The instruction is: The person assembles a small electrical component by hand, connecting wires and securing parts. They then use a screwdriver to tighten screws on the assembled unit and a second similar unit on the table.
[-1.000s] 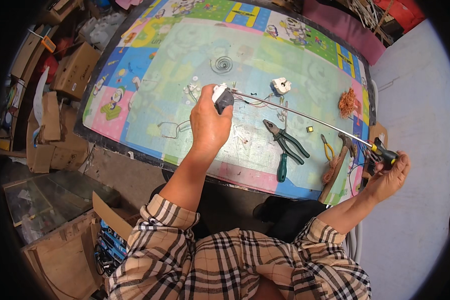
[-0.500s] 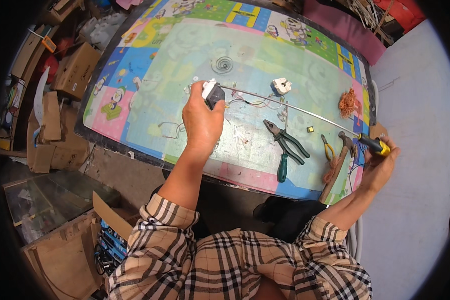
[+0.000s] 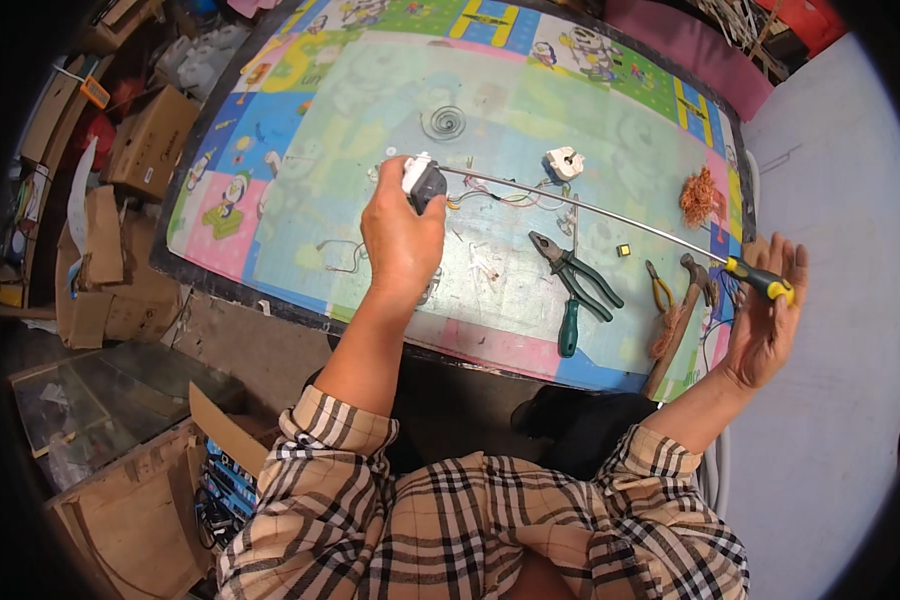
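Observation:
My left hand (image 3: 402,235) is closed around a small white-and-black part (image 3: 425,180) above the table. A long screwdriver (image 3: 590,208) with a black-and-yellow handle spans to the right, its tip touching or very near that part. At its handle, my right hand (image 3: 767,320) has its fingers stretched out, the handle lying across fingers and thumb. Thin coloured wires (image 3: 510,205) lie beside the part. Farther right sits a white square part (image 3: 564,163) with a hole in it. Combination pliers (image 3: 575,275) with dark green grips and a green-handled screwdriver (image 3: 569,325) rest nearer me.
A hammer (image 3: 678,325), yellow-handled pliers (image 3: 662,290), a bundle of copper wire (image 3: 698,197) and a small yellow-and-black block (image 3: 624,250) lie on the table's right side. A spiral spring (image 3: 444,123) lies farther back. Cardboard boxes (image 3: 155,140) stand left; a white panel (image 3: 820,300) borders the right.
My right hand has unfolded its fingers around the screwdriver handle, and the handle has shifted slightly right. My left hand still holds the white-and-black part in nearly the same place.

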{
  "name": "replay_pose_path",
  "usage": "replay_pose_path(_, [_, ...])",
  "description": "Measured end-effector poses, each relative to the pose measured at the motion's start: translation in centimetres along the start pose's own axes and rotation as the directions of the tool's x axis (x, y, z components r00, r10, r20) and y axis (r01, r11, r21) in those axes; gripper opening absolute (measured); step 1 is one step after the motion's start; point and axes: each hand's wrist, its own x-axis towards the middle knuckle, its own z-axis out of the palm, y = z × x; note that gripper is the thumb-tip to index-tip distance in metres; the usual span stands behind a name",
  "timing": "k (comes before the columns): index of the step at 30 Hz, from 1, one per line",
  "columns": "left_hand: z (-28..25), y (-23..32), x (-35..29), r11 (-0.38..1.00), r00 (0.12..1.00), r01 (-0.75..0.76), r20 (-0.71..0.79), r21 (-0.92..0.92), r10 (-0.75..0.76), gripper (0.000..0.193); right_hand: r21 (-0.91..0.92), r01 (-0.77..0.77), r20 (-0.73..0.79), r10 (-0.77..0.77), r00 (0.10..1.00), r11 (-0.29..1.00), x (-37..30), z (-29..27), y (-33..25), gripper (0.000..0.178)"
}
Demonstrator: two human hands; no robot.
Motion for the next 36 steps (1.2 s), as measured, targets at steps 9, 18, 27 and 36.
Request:
replay_pose_path(9, [0.1, 0.1, 0.0, 1.0, 1.0, -0.011, -0.017, 0.011, 0.011, 0.044, 0.076, -0.056, -0.023, 0.058, 0.998, 0.995, -0.1, -0.4, -0.3, 0.034])
replay_pose_path(18, [-0.2, 0.5, -0.2, 0.999, 0.999, -0.033, -0.037, 0.011, 0.033, 0.042, -0.412, -0.169, -0.061, 0.158, 0.986, 0.895, 1.3, -5.2, 2.1, 0.03])
replay_pose_path(27, [-0.1, 0.4, -0.4, 0.997, 0.997, -0.069, -0.031, 0.021, 0.07, 0.042, -0.49, -0.252, -0.119, 0.222, 0.968, 0.835, 2.0, -7.0, 2.6, 0.031])
replay_pose_path(36, [0.5, -0.1, -0.7, 0.995, 0.996, -0.086, -0.017, 0.053, 0.087, 0.043, -0.157, -0.036, -0.025, 0.033, 0.999, 0.987, 0.5, -2.8, 1.6, 0.029])
